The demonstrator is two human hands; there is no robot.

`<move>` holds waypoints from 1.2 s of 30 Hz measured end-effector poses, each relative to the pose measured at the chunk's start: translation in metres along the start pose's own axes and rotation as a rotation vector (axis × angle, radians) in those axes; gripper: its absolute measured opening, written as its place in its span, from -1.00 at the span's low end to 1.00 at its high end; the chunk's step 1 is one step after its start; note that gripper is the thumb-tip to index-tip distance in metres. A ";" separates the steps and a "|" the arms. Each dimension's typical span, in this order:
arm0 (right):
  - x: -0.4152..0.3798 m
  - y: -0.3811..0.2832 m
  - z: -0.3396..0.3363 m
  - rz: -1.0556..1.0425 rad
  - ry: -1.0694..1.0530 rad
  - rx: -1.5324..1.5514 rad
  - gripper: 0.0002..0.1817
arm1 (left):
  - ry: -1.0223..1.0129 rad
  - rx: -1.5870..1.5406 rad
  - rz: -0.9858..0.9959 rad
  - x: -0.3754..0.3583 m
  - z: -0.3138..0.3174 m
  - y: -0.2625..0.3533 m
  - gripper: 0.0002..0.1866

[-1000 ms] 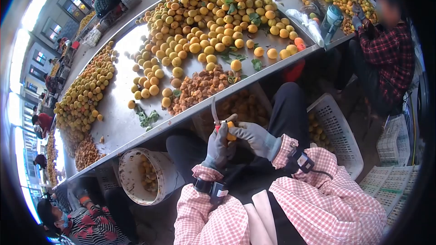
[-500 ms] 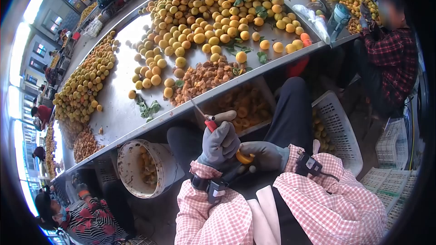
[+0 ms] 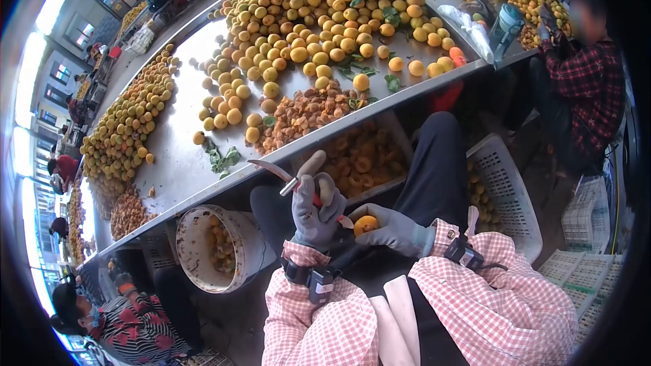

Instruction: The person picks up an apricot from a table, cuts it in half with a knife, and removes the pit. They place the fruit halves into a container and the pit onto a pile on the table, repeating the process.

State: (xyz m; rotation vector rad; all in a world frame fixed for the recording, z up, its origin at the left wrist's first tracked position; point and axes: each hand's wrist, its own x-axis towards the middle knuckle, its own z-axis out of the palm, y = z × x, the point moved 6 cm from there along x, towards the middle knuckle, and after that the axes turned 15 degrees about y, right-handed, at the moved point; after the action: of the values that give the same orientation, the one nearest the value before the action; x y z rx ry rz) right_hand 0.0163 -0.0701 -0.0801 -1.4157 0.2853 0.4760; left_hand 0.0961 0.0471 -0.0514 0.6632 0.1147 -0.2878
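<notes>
My left hand [image 3: 315,207], in a grey glove, is closed on a red-handled knife [image 3: 279,173] whose curved blade points up and left. My right hand [image 3: 393,229], gloved too, grips an orange apricot [image 3: 366,225] just beside the left hand. A small pale tip touches the fruit's left side; what it belongs to is partly hidden. Beyond my hands, a box [image 3: 405,137] of apricot halves sits below the metal table's edge [image 3: 325,137]. On the table lie a heap of brown pits [image 3: 305,116] and a large pile of whole apricots [image 3: 319,20].
A white bucket [image 3: 252,257] with fruit pieces stands at the left. To the right is a white perforated crate [image 3: 512,190]. Co-workers sit at the lower left [image 3: 135,325] and upper right [image 3: 590,88]. A bottle [image 3: 505,27] stands on the table.
The knife has turned so its blade points further left, and my left hand's fingers have shifted. My right hand has rolled the apricot up into fuller view and closer to the left hand.
</notes>
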 end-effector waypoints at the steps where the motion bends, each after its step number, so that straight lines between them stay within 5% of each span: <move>1: -0.001 -0.001 0.002 0.011 -0.037 -0.005 -0.51 | -0.027 -0.002 0.007 -0.002 0.005 0.001 -0.48; 8: -0.005 0.005 0.009 0.169 -0.045 0.030 -0.49 | -0.006 0.015 0.085 -0.009 0.011 0.000 -0.67; 10: -0.001 -0.001 0.010 -0.165 0.020 -0.144 -0.46 | -0.004 0.031 0.109 -0.011 0.015 0.001 -0.68; 25: -0.004 0.002 0.007 -0.105 0.031 -0.195 -0.53 | 0.129 0.221 0.121 -0.024 0.008 -0.011 -0.70; 28: -0.003 -0.003 0.003 -0.245 -0.007 -0.112 -0.55 | 0.005 0.121 0.056 -0.021 0.014 -0.008 -0.64; 36: -0.010 -0.011 0.004 -0.204 0.043 -0.028 -0.56 | -0.159 0.269 0.099 -0.021 0.035 0.000 -0.58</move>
State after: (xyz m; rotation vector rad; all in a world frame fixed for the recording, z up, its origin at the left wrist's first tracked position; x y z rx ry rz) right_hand 0.0128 -0.0689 -0.0657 -1.4661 0.1670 0.2832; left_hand 0.0767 0.0297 -0.0202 0.9074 -0.1106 -0.2616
